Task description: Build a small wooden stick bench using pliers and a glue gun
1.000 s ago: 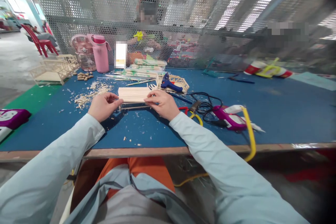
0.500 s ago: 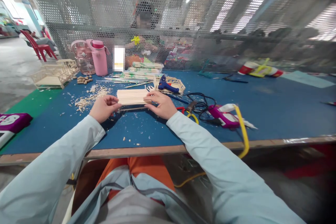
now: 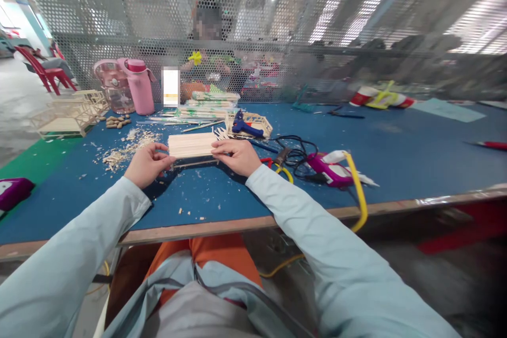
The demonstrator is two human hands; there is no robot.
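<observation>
A flat panel of wooden sticks [image 3: 191, 144] is held just above the blue table [image 3: 396, 158]. My left hand [image 3: 144, 165] pinches its left end. At the right end, the fingers of my right hand [image 3: 236, 156] are closed on the panel. Thin sticks run under the panel's near edge. A blue glue gun [image 3: 244, 127] lies on a small stick frame [image 3: 253, 124] right behind my right hand.
Wood scraps [image 3: 124, 149] litter the table to the left. Pink bottles [image 3: 137, 84], stick bundles [image 3: 206, 105] and a stick house model [image 3: 67, 113] stand at the back left. Black cables [image 3: 295, 150], a purple tool [image 3: 330, 169] and a yellow cord [image 3: 356, 185] lie to the right. A person sits behind the mesh.
Both hands keep their grip on the panel. The view has swung slightly to the right, so everything sits a little further left in the frame.
</observation>
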